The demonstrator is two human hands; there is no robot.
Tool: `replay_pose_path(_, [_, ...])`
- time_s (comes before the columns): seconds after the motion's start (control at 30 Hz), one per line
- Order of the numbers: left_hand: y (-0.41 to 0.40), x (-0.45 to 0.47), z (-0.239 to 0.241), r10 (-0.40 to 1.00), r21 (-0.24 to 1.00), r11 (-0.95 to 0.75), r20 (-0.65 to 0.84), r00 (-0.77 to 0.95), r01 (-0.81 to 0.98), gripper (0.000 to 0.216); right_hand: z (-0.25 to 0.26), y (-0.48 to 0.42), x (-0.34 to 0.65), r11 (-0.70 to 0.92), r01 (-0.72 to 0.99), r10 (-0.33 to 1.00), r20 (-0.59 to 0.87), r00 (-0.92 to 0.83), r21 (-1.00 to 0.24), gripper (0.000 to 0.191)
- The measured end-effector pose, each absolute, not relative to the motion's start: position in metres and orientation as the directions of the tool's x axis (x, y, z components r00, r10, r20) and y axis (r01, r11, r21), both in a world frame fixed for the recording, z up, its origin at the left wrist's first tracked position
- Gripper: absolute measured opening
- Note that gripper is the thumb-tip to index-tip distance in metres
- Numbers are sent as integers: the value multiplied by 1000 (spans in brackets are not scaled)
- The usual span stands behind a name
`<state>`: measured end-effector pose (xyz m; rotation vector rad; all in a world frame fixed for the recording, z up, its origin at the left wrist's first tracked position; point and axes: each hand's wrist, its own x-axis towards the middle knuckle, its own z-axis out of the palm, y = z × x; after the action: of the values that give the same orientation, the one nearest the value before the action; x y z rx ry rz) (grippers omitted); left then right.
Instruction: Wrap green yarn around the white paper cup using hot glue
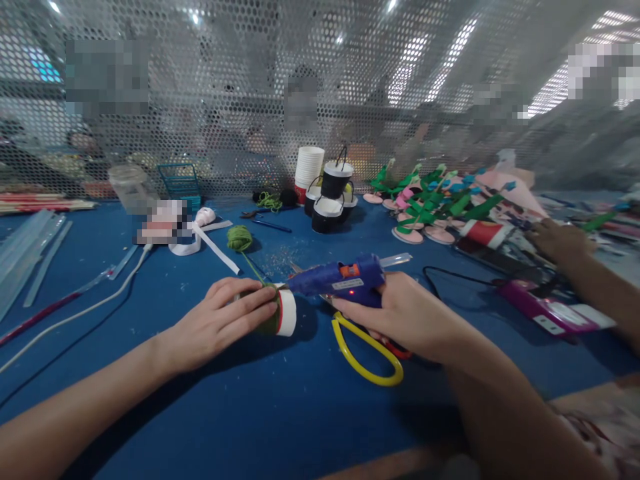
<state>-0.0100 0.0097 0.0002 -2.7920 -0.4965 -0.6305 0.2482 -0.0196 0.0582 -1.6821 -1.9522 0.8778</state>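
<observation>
My left hand [230, 313] is wrapped over a paper cup [287, 313] lying on its side, its white rim end facing right. Dark green yarn covers part of the cup, and a red band shows beside the white. A strand runs from there to a green yarn ball [240, 237]. In my right hand [405, 313] is a blue hot glue gun [340, 277] with a lit red light and a clear glue stick out of its back. Its nozzle points left, at the cup's yarn edge. Below it lie scissors with a yellow handle [367, 357], partly hidden by my hand.
White ribbon [217, 250], a white cable [115, 299] and glue sticks [30, 260] lie left. Behind stand stacked white cups [309, 170] and small black-and-white buckets [330, 215]. Green paper plants [425, 207] and a purple power strip [545, 310] are right, near another person's hand [560, 240].
</observation>
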Motion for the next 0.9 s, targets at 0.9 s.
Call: replay_pose_path(0.9, [12,-4,-11,383,-8,-885,556,737,466,39,35,57,260,-69,785,997,-29,65,-615,34])
